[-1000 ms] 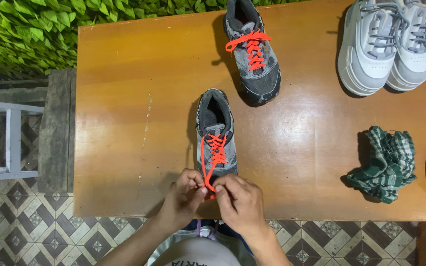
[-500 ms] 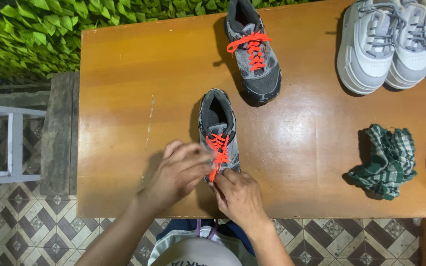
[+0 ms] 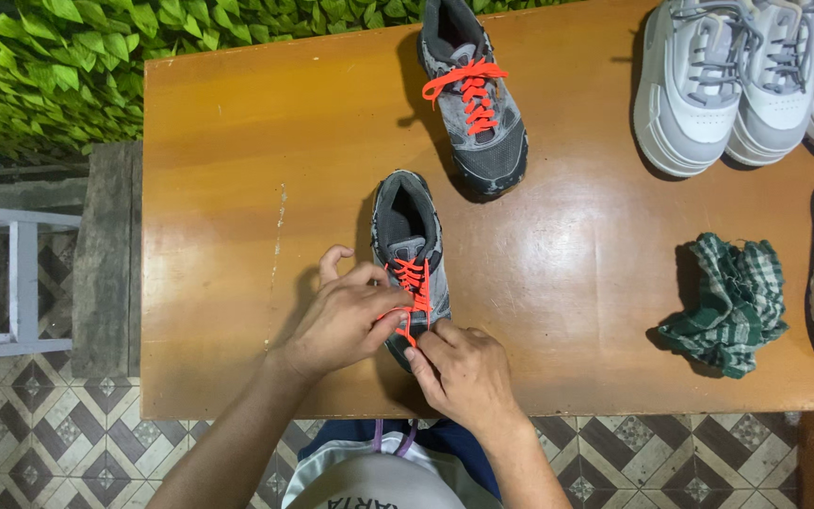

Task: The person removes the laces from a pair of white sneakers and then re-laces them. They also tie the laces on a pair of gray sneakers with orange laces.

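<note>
1. Fingertips of left hand (image 3: 346, 316) pinched on orange lace (image 3: 407, 306) over toe end of near shoe (image 3: 412, 259); right hand (image 3: 463, 372) fingers pressed together at toe, gripping lace's lower end
2. Lying straight ahead of both hands, toe toward body, heel opening away; long axis running away from body, nearly square to table (image 3: 237, 188) front edge
3. Left hand at shoe's left flank, right hand just below toe; both touching, neither clearly nearer
4. Farther out: second shoe (image 3: 478, 104) with orange lacing, well apart, angled; crumpled green checked cloth (image 3: 727, 306) to right; pale sneakers (image 3: 737, 80) at far right corner; leafy hedge (image 3: 49, 66) beyond left edge
</note>
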